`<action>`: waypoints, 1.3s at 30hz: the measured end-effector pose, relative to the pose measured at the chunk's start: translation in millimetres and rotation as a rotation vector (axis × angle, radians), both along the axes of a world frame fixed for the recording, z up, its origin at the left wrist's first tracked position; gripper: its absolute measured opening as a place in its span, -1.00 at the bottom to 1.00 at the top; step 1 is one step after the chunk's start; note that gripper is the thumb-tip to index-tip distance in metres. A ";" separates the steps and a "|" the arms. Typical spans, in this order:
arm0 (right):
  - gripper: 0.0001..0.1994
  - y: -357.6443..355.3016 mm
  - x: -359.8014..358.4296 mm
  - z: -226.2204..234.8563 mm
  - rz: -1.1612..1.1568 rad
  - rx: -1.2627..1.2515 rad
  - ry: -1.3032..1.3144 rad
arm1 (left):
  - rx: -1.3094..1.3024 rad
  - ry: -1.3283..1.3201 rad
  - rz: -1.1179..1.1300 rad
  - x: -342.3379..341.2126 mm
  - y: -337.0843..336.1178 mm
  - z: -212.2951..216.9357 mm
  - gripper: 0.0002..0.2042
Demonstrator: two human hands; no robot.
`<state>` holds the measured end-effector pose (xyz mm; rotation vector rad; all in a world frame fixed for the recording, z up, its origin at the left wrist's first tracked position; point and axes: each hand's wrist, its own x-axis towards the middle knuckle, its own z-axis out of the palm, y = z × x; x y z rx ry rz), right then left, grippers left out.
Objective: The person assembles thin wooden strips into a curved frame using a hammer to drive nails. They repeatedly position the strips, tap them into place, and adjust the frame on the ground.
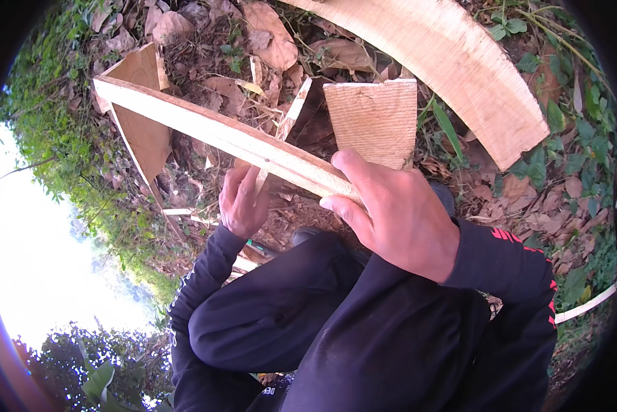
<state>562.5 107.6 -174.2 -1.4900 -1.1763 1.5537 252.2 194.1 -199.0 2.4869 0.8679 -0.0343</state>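
A long pale wooden strip (205,127) runs from the upper left down toward the middle. My right hand (391,213) grips its near end, thumb on top. My left hand (242,199) is under the strip's middle, fingers curled against its underside. Both arms wear black sleeves. Behind the strip stands a short flat board (374,117) with rough sawn grain, upright among the leaves.
A wide curved plank (460,62) lies at the upper right. A brown triangular board (143,130) leans at the left behind the strip's far end. Dry leaves and green plants cover the ground. My knees in black trousers (308,302) fill the lower middle.
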 end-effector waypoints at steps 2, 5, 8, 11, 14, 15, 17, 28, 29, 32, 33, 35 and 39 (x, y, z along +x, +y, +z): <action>-0.72 -1.1 -1.0 -1.2 0.001 -0.012 0.015 | -0.003 -0.019 0.001 1.1 -0.7 -1.3 -0.53; -0.72 -3.3 -2.6 -4.0 -0.019 0.019 0.019 | -0.010 -0.028 0.002 2.0 0.2 -0.5 -0.53; -0.73 -3.7 0.7 -1.7 0.014 -0.006 0.030 | 0.040 -0.059 -0.021 5.4 1.7 -2.5 -0.52; -0.73 -6.4 1.1 -0.7 0.035 -0.008 0.025 | 0.058 -0.057 -0.037 4.8 2.3 -2.7 -0.52; -0.74 -6.0 1.5 -1.6 0.023 0.018 0.024 | 0.050 -0.051 -0.033 7.3 3.0 -1.1 -0.51; -0.74 -5.1 1.8 -2.1 0.017 0.025 0.026 | 0.048 -0.053 -0.031 9.0 3.3 -0.5 -0.51; -0.73 -3.2 2.8 -3.0 0.001 0.026 0.024 | 0.074 -0.055 -0.031 11.2 3.5 -1.0 -0.51; -0.71 4.3 12.0 -2.6 -0.017 -0.037 0.067 | 0.039 -0.029 0.008 7.5 4.1 -1.2 -0.47; -0.69 5.0 12.1 -2.8 -0.016 -0.026 0.055 | 0.042 -0.027 0.007 10.5 4.6 0.2 -0.46; -0.62 3.3 10.9 -7.0 -0.052 0.047 0.030 | 0.037 -0.019 0.013 14.1 4.9 0.7 -0.46; -0.59 2.5 11.1 -8.5 -0.070 0.078 0.022 | 0.034 -0.016 0.017 15.1 4.8 0.7 -0.46; -0.52 4.2 15.1 -9.3 -0.051 0.026 0.097 | 0.031 -0.006 0.019 17.7 4.4 0.1 -0.46; -0.45 14.0 28.5 -9.6 0.029 -0.060 0.241 | 0.039 0.008 0.008 23.3 3.2 0.2 -0.46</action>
